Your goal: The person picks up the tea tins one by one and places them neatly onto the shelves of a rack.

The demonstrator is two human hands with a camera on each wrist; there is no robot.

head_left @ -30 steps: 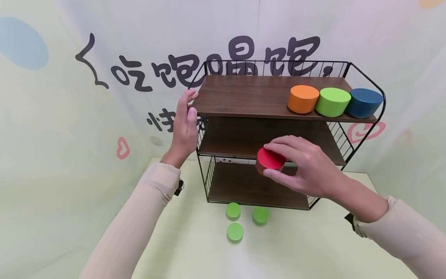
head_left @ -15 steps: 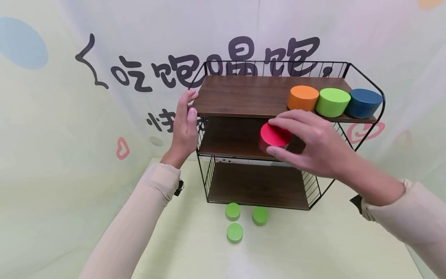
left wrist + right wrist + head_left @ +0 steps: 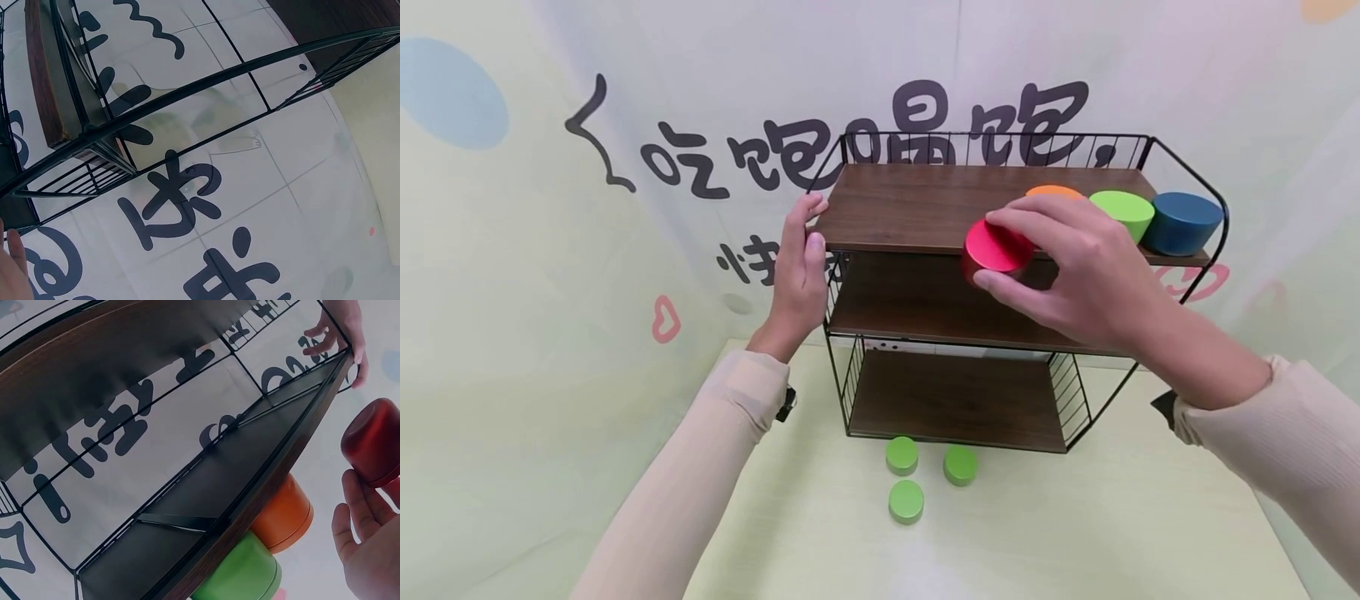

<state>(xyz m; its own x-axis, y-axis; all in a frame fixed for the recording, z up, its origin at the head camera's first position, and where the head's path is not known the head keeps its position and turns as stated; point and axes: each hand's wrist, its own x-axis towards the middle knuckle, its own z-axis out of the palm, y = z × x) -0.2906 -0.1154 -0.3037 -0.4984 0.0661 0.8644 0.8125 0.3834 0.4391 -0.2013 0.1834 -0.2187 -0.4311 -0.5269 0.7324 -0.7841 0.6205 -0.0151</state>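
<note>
My right hand (image 3: 1086, 271) holds a red round lidded tin (image 3: 997, 250) between thumb and fingers, in front of the top board's front edge. In the right wrist view the red tin (image 3: 375, 442) is apart from the board. My left hand (image 3: 799, 271) grips the left side of a three-tier shelf rack (image 3: 917, 208) at its top board. An orange tin (image 3: 1054, 192), partly hidden behind my right hand, stands in a row with a light green tin (image 3: 1131, 215) and a dark blue tin (image 3: 1182, 223) at the top board's right end.
The rack has black wire sides and dark wood boards, including a middle board (image 3: 917, 300) and a bottom board (image 3: 955, 400). Three green round pieces (image 3: 906, 502) lie on the pale table (image 3: 1037, 533) before it. A printed curtain (image 3: 700, 50) hangs behind.
My right hand has raised the red tin from beside the lower tiers, past the middle board, to about the top board's front edge. My left hand stays in place.
</note>
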